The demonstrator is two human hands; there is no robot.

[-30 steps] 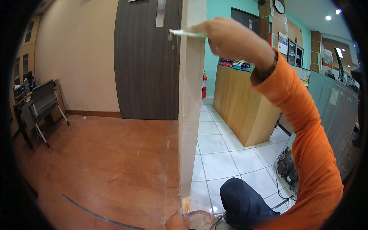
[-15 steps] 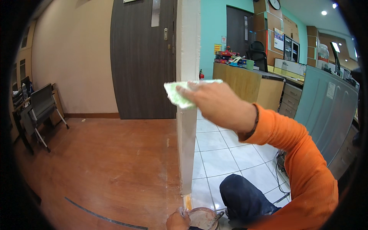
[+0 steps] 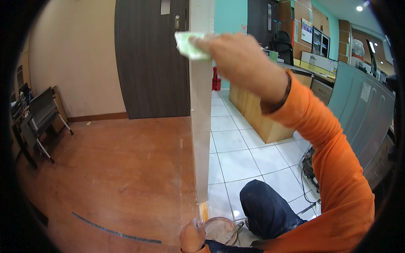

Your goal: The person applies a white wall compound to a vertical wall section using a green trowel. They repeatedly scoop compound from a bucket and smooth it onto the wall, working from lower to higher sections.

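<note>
Head view | left hand (image 3: 192, 237) is resting by a round basin (image 3: 220, 218), its fingers' grip unclear to me | green-white pad (image 3: 184, 45), clamped in fingers of the right hand (image 3: 238, 52), is rising again at the wall end (image 3: 201, 126), so work is shifting higher

A flat, pale green pad (image 3: 187, 49) with uneven white edges, slightly blurred, is gripped in the right hand (image 3: 238, 55), its broad face turned to view and its free end extended past the left edge of a narrow, off-white wall end (image 3: 201, 130). Whether the surface is touched cannot be told. The wall end stands upright, its faces patchy. Near its foot, a round container (image 3: 219, 230) is seen, its inside smeared pale.
</note>
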